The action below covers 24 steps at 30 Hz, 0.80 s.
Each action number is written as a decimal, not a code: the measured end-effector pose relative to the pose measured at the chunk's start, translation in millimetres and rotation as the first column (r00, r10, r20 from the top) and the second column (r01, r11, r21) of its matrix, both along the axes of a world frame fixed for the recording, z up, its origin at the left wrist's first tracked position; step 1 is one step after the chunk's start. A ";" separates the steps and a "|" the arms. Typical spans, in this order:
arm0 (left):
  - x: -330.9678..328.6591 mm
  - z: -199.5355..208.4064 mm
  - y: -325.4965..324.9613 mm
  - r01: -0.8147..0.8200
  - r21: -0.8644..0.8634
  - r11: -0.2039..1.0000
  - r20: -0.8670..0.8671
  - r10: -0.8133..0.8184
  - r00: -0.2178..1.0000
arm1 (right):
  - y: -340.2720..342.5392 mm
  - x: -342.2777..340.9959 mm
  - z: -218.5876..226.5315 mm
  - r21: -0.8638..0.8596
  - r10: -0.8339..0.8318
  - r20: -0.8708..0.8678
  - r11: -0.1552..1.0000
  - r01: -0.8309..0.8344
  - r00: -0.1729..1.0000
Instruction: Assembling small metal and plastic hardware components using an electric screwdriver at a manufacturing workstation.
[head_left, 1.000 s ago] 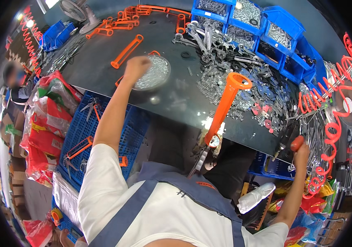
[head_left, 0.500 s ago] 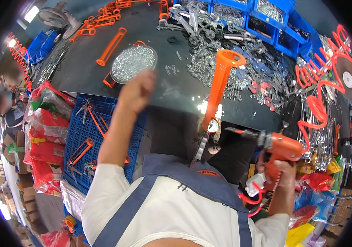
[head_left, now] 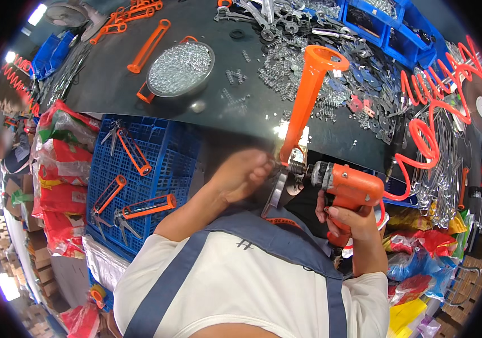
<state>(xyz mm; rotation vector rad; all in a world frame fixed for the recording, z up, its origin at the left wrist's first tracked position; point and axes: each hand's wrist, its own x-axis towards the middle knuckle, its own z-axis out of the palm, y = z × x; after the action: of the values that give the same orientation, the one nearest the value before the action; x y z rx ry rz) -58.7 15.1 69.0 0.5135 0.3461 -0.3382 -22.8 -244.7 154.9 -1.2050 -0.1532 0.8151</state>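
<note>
In front of me an orange caulking gun frame point(head_left: 302, 110) stands tilted, its ring end up over the table edge. A silver metal handle point(head_left: 276, 196) hangs at its lower end. My left hand point(head_left: 248, 176) is closed, its fingertips at the joint between frame and handle; anything they pinch is too small to make out. My right hand point(head_left: 349, 221) grips an orange power drill point(head_left: 355, 185). The drill points left, its tip at that same joint, close to my left fingertips. A round metal bowl point(head_left: 199, 88) full of small shiny parts rests on the table.
Loose springs point(head_left: 286, 70) and metal plates point(head_left: 379, 73) are heaped at the table's right, before blue bins point(head_left: 401, 42). A red coiled hose point(head_left: 424, 138) hangs at right. At left, a blue crate point(head_left: 165, 169) carries several orange-framed caulking guns, beside red plastic bags point(head_left: 63, 188).
My left hand has come from beside the bowl down to the joint of the caulking gun frame. My right hand has brought the drill leftward until its tip is at that joint.
</note>
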 end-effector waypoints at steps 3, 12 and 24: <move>-3.2 4.7 -5.4 0.010 0.135 0.991 0.006 -0.011 1.000 | -2.3 -1.2 0.9 -0.012 0.017 0.039 1.000 -0.016 0.999; -3.9 13.1 -24.6 -0.051 0.586 0.808 0.096 -0.007 0.995 | -6.6 -8.9 10.6 -0.206 0.072 0.191 0.978 -0.032 0.979; 15.6 -40.3 -35.6 -0.736 0.659 -0.156 0.565 -0.543 0.621 | -8.0 40.7 25.4 -0.524 0.155 0.181 0.851 -0.038 0.971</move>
<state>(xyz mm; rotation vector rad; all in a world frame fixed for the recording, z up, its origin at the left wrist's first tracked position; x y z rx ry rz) -43.1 -20.5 28.7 2.2812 -0.4257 0.6303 17.9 -252.7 180.3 -1.8147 -0.1811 0.8382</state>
